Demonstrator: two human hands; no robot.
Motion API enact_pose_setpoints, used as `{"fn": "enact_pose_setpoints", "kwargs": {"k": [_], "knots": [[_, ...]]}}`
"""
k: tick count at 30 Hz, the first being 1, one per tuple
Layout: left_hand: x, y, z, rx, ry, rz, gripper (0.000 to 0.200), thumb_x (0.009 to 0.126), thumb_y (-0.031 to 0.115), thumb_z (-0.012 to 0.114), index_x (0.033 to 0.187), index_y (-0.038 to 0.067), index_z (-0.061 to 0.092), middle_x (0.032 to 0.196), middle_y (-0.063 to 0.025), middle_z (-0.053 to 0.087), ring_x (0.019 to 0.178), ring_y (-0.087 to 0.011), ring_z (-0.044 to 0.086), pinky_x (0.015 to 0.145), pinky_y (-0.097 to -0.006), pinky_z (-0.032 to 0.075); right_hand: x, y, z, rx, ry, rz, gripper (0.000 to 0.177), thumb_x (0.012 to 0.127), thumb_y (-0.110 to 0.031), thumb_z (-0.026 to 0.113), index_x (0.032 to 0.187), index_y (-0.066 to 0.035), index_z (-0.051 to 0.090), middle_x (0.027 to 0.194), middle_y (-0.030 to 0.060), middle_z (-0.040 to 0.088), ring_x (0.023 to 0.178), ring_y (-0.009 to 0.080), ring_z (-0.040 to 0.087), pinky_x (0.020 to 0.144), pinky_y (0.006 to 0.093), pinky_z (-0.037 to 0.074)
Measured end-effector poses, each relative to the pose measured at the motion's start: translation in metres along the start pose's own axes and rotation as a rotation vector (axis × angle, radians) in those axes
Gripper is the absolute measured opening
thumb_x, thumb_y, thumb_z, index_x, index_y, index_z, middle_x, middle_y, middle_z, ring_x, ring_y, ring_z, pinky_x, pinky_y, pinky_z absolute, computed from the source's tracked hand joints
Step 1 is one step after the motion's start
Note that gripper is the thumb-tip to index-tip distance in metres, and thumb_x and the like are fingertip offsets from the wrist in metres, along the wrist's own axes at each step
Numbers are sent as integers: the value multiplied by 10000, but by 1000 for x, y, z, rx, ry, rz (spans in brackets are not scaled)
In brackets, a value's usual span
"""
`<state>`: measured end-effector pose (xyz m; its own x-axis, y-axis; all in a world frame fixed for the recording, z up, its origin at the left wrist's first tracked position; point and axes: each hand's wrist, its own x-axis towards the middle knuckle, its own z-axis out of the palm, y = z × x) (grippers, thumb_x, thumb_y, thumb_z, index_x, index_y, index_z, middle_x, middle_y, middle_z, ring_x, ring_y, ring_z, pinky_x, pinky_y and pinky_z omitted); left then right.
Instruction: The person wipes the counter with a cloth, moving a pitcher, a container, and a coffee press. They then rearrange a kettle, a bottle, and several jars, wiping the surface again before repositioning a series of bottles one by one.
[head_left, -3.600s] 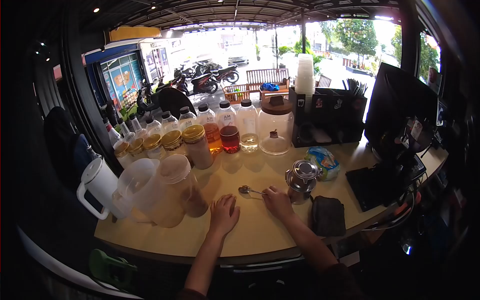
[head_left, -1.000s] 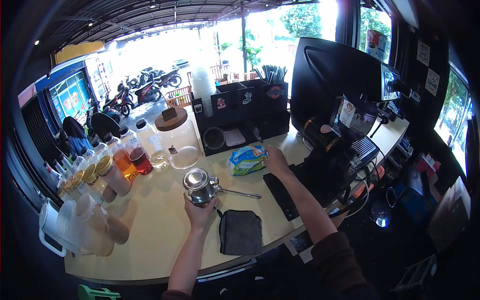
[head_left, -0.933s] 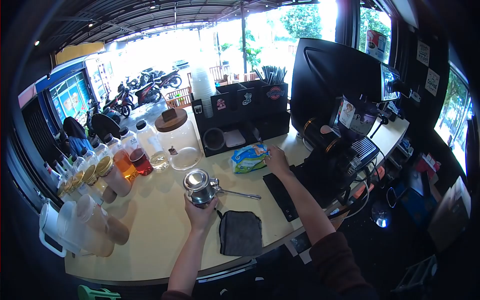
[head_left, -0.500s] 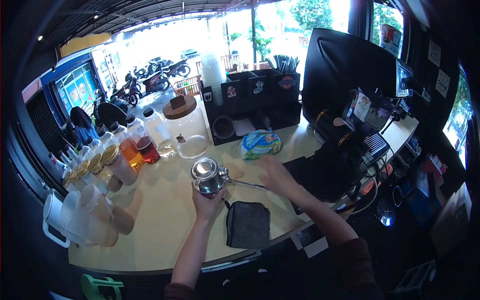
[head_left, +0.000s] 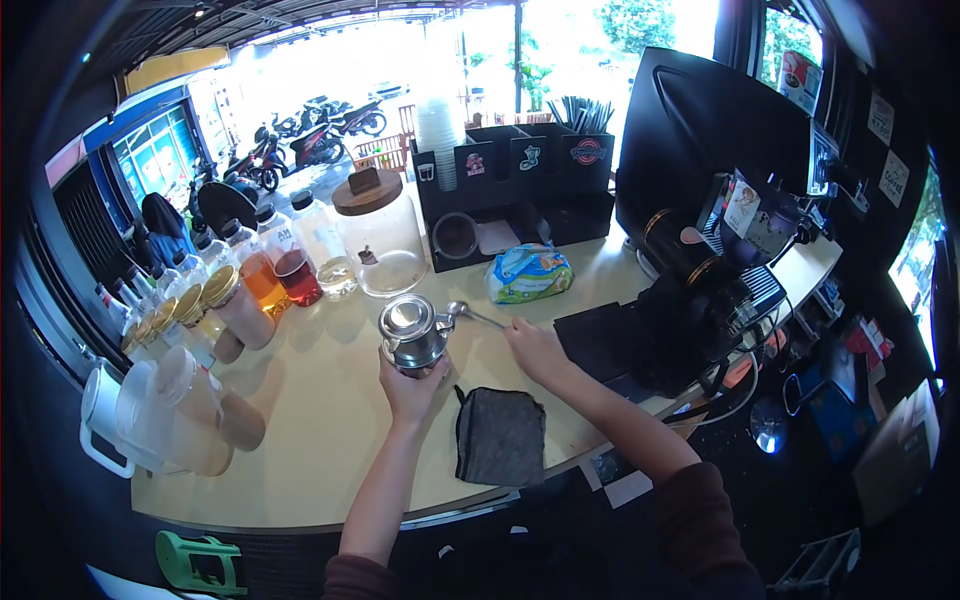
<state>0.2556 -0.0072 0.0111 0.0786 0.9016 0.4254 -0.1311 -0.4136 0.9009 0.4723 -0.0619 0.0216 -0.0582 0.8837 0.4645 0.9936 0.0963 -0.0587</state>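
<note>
My left hand [head_left: 411,390] is wrapped round the lower part of a shiny steel coffee drip filter [head_left: 412,335] with a lid on top; whatever is beneath the filter is mostly hidden by the fingers. At its right, the bowl end of a metal spoon [head_left: 459,309] is close to the filter's side. My right hand [head_left: 538,353] pinches the far end of the spoon's handle. Between my forearms a folded dark grey cloth [head_left: 501,436] lies flat on the pale counter [head_left: 330,440].
Behind my hands stand a wipes pack [head_left: 530,274], a wooden-lidded glass jar [head_left: 381,238] and a black organizer [head_left: 565,218] with cups and straws. Several bottles [head_left: 292,278] and plastic pitchers [head_left: 185,410] line the left. A large black machine [head_left: 705,150] stands at right.
My right hand has come down from above the spoon and closed on its handle, which has shifted up. My left hand still holds the filter. The view has moved slightly.
</note>
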Motion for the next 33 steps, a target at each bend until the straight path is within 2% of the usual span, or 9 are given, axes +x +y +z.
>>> {"fn": "enact_pose_setpoints", "kwargs": {"k": [8,10,13,16,20,22,27,32,33], "knots": [[0,-5,0,-12,-34,-9,661,661,69,823,1174,1,412,1143,-110,528,1004,-175,589,841,-302,501,37,34,25,-163,-166,248,126,760,-79,584,818,0,664,986,182,595,780,300,668,675,377,560],[3,-8,-3,-4,-45,-6,662,664,68,824,1170,-1,403,1152,-106,508,996,-173,589,835,-298,504,39,31,9,12,-258,405,243,804,-118,550,969,39,633,1050,218,583,912,394,621,782,459,523],[1,7,-3,-75,-58,-11,657,666,78,832,1148,4,393,1171,-99,461,982,-167,581,817,-289,508,26,12,-14,147,-192,286,303,791,-167,599,1027,23,613,1101,212,570,996,395,587,845,463,490],[3,12,-5,215,-7,39,715,653,76,839,1197,1,381,1175,-109,456,1021,-188,568,821,-289,505,-1,-17,-41,334,-292,102,452,789,-288,658,1124,3,573,1131,201,549,1035,379,562,879,436,463],[3,6,-9,315,37,60,873,670,147,834,1343,-4,299,1281,-166,409,1203,-266,459,940,-365,438,-45,-46,-60,345,-457,-39,553,775,-364,694,1170,-4,552,1056,186,568,1041,351,549,893,413,449],[-8,13,-22,455,68,25,887,723,213,796,1396,2,260,1381,-205,350,1302,-295,354,1037,-427,340,-59,-51,-62,337,-414,1,540,762,-354,710,1141,-1,556,1029,176,572,1037,339,547,886,411,447],[-56,44,-30,310,186,41,710,821,222,706,1377,12,317,1375,-163,390,1297,-270,376,1044,-439,326,-73,-51,-55,578,-282,104,397,733,-220,742,1023,-14,568,963,145,574,972,315,562,851,391,445],[-64,90,-20,-1,-502,-206,455,897,223,624,1268,9,471,1172,-106,567,1127,-181,534,974,-306,398,-49,-65,-91,1080,-243,-75,233,698,26,668,908,-33,584,886,82,567,866,203,583,791,296,446],[-61,100,-23,5,-483,-199,455,897,223,624,1268,9,471,1172,-106,567,1127,-181,534,974,-306,398,-44,-70,-101,1084,-250,-96,233,698,26,668,908,-33,584,886,82,567,866,203,583,791,296,446]]}}
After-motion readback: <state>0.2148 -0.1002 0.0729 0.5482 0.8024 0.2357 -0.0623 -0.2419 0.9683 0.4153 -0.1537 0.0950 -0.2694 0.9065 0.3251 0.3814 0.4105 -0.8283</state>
